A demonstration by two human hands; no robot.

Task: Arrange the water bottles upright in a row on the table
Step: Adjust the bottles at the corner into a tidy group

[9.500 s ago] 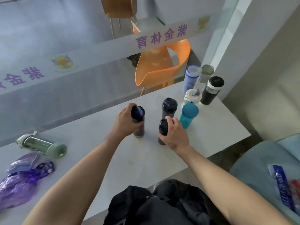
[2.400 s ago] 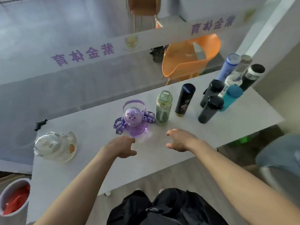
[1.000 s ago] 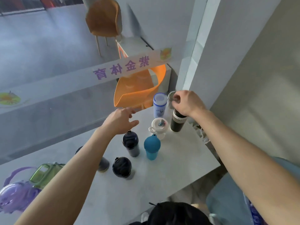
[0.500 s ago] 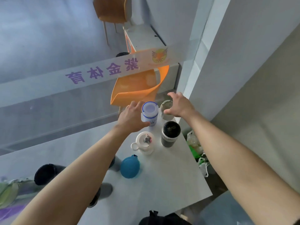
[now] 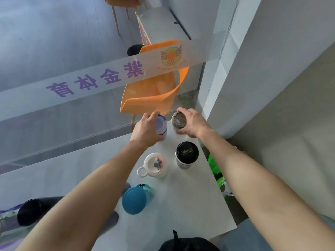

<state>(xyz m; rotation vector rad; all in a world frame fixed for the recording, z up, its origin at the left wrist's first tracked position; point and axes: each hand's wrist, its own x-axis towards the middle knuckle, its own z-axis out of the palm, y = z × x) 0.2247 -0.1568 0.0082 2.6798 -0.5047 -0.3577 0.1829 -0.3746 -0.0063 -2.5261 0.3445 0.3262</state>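
Observation:
I look almost straight down on the right end of the white table (image 5: pixel 190 205). My left hand (image 5: pixel 146 128) is wrapped around the white bottle with a blue-rimmed cap (image 5: pixel 161 125) at the far edge. My right hand (image 5: pixel 193 123) grips the bottle with the grey-brown lid (image 5: pixel 178 120) beside it. Nearer to me stand a black-lidded bottle (image 5: pixel 186 153), a white-lidded bottle with a loop handle (image 5: pixel 154 164) and a teal bottle (image 5: pixel 135 199). A black bottle (image 5: pixel 30 211) shows at the left, partly behind my left arm.
A glass partition with purple lettering runs along the table's far edge; an orange chair (image 5: pixel 154 91) stands behind it. A white wall column (image 5: pixel 244 78) rises at the right corner. Green bags (image 5: pixel 215 171) lie below the table's right edge. A black bag (image 5: pixel 186 243) is at my front.
Both hands have closed on the two far bottles: the left on the blue-rimmed white one, the right on the grey-lidded one. My view has tilted further down over the table end.

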